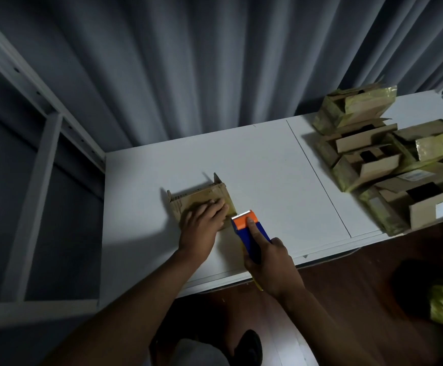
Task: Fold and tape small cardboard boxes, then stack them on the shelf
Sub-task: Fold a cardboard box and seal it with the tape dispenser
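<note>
Cardboard box (202,200) flat under left hand's (202,228) fingers (219,206)

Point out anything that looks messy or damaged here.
The boxes at the table's right end lie in a jumbled heap, tilted, flaps hanging open. The box under the left hand has a ragged, torn flap edge.

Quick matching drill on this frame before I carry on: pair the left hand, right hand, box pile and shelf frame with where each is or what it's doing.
Things:
1. left hand
2. right hand
3. pile of boxes
4. shelf frame

States:
A. at the table's right end
B. holds the blue and orange tape dispenser
C. stands left of the table
D. presses flat on the small cardboard box

Pairs: 1-D, 2-B, 3-A, 4-C
</note>
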